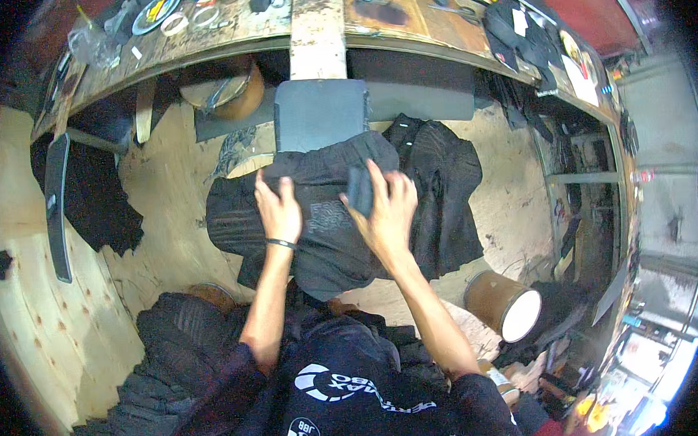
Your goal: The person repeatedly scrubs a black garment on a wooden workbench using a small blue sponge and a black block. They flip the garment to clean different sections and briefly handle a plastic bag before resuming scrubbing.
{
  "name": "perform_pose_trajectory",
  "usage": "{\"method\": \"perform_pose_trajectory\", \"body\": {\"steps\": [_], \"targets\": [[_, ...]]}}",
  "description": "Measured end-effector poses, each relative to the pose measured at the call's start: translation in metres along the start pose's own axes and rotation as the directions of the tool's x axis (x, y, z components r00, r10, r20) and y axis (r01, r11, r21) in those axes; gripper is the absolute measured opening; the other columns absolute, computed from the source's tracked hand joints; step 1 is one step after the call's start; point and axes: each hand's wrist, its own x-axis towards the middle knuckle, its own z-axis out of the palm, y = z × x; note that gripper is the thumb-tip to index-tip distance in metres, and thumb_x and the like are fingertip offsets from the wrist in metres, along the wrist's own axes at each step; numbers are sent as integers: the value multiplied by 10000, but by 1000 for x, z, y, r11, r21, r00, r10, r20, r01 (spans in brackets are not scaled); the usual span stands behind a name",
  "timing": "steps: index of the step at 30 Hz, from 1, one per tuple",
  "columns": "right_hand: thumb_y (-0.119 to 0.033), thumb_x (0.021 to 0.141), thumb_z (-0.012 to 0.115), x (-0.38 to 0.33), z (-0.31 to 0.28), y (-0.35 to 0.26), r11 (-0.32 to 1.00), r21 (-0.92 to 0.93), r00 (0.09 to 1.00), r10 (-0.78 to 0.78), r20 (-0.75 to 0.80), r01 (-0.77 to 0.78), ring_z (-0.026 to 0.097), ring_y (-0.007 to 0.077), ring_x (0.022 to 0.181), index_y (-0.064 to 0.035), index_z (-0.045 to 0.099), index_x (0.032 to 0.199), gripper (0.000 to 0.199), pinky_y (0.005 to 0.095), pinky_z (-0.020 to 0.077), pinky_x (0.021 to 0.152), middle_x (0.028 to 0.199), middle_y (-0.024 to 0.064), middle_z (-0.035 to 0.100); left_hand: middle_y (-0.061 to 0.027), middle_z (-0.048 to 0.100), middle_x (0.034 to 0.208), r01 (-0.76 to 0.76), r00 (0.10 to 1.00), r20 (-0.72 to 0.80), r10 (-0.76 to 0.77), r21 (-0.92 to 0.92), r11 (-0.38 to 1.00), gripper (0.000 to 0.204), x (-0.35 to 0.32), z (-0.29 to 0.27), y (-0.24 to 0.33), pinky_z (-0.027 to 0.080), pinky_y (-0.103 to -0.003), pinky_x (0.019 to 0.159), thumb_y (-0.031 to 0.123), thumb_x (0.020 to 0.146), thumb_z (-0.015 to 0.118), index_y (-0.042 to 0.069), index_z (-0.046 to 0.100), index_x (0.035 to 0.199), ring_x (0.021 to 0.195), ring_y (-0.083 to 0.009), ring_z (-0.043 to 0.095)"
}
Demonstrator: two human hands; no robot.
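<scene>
A black garment (311, 255) with a gathered upper edge and a faint greyish pattern lies spread in front of me, its upper edge over the end of a dark grey padded board (322, 113). My left hand (279, 212) rests on its left part, thumb and fingers apart. Over the right part is my right hand (390, 210), holding a small blue-grey block (357, 189) between thumb and fingers; motion blurs the block and hides its exact kind. Another black garment (438, 186) lies just right of my right hand.
A long worn workbench (252, 30) curves along the far side, with a blue plate (156, 12), tape rings (205, 18) and scissors (455, 8). Dark clothes (175, 361) are heaped at the near left. A brown drum (495, 301) lies at the right. A narrow black board (60, 209) juts out at left.
</scene>
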Motion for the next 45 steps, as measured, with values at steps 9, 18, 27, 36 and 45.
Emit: {"method": "perform_pose_trajectory", "body": {"steps": [9,18,27,36,45], "targets": [[-371,725,937,194,118,-25,965,-204,984,-175,-30,165,506,365,1304,-178,527,1512,907,560,366,1126,1337,140,566,-366,563,1446,-239,970,6,243,210,948,778,143,17,29,438,-525,1139,592,1079,501,-101,552,1429,1348,-508,545],[-334,690,956,186,131,-21,986,-96,981,-146,-125,135,510,349,1312,-208,514,1523,951,573,342,1159,1346,142,578,-261,777,1151,233,804,573,-157,-62,970,551,-195,-77,-53,577,-471,958,340,908,847,-70,704,1247,1057,-384,770],[-185,679,927,126,63,-14,974,10,967,-224,122,225,604,360,1228,-160,544,1475,883,524,456,1049,1283,151,643,-234,663,1365,76,913,262,-313,645,760,475,-61,-115,-135,516,-496,1058,252,990,691,101,628,1436,1253,-406,641],[-144,720,893,155,60,14,981,-59,981,-186,-50,183,555,408,1282,-206,503,1578,944,618,395,1099,1335,180,612,-372,72,1730,60,970,155,-187,592,804,1393,42,41,122,184,-745,1228,824,827,669,6,-45,1700,1596,-522,192],[-135,805,875,257,139,40,953,281,992,-123,25,111,609,415,1239,-209,568,1513,776,501,527,1044,1386,200,567,-238,23,1785,-307,950,100,296,479,822,1561,171,63,89,61,-783,1232,889,625,787,89,22,1726,1651,-425,39]]}}
